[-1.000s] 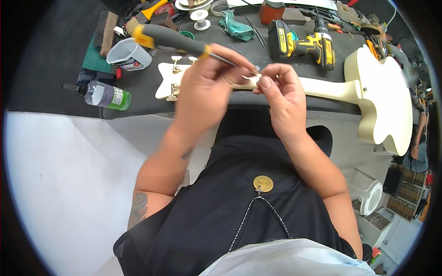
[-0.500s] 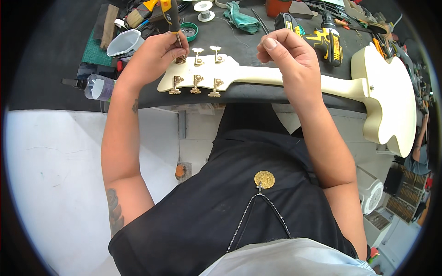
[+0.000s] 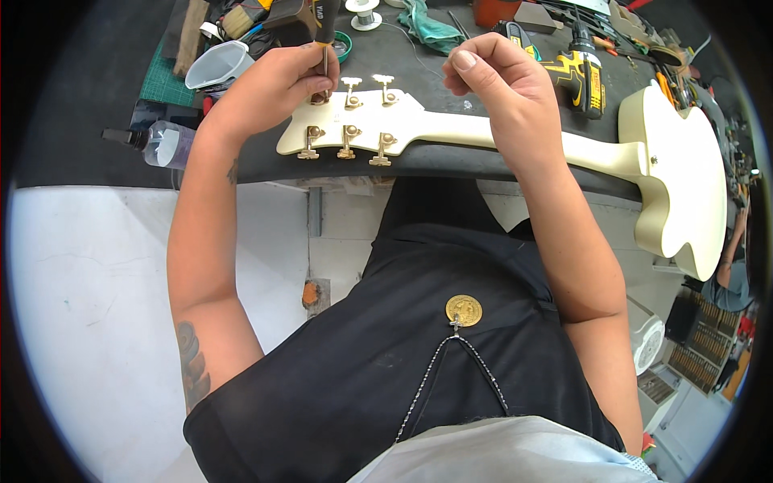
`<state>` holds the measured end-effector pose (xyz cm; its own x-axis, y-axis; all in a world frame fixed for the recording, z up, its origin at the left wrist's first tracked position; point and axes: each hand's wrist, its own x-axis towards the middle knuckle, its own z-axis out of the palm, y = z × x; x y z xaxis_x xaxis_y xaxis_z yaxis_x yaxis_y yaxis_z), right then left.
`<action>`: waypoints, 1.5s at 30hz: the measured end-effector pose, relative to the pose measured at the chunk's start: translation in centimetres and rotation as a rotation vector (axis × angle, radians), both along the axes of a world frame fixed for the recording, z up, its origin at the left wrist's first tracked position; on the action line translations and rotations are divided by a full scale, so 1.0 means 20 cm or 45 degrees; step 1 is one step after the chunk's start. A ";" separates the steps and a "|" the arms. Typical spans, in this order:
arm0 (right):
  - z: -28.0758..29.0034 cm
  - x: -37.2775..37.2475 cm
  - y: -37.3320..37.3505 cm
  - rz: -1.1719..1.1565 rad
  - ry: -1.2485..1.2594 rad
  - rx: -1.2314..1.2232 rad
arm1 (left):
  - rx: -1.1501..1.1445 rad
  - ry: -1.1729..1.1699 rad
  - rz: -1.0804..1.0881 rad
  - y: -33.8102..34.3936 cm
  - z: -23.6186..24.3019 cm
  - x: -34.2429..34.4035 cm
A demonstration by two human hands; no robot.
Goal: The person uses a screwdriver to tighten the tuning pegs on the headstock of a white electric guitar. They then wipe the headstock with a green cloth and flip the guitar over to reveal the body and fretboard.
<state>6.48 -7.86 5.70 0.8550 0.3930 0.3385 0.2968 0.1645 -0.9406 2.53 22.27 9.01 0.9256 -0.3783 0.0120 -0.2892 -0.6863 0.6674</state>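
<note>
A cream electric guitar [image 3: 676, 161] lies face down along the bench edge, headstock to the left and body to the right. Several gold tuning machines [image 3: 347, 142] line both sides of the headstock [image 3: 330, 121]. My left hand [image 3: 270, 88] is closed on a screwdriver [image 3: 325, 24], its fingers around the shaft and its dark handle pointing up. The tip meets the far-left tuner, where my fingers partly hide the contact. Above the neck [image 3: 455, 129], my right hand [image 3: 515, 97] is raised with thumb and fingers pinched together. Whatever they may hold is too small to make out.
Behind the headstock sit a green round dish [image 3: 343, 47], a wire spool [image 3: 364, 14] and a teal cloth [image 3: 427, 30]. A yellow-black cordless drill [image 3: 584, 76] lies beyond the neck. To the left are a clear tub [image 3: 219, 66] and a spray bottle [image 3: 167, 145].
The screwdriver and my left hand have shifted slightly right and up in the picture. My right hand has risen a little, still pinched. The whole view has moved slightly.
</note>
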 end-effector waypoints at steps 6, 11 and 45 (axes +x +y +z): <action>0.04 0.05 0.01 0.106 -0.103 -0.134 | 0.073 -0.085 0.007 -0.04 0.02 0.00; 0.33 0.06 0.16 0.158 -0.389 -0.391 | 0.146 -0.156 0.003 -0.04 0.02 -0.03; 0.43 0.21 0.19 0.092 -1.087 -0.263 | 0.171 -0.226 0.049 0.01 -0.04 -0.06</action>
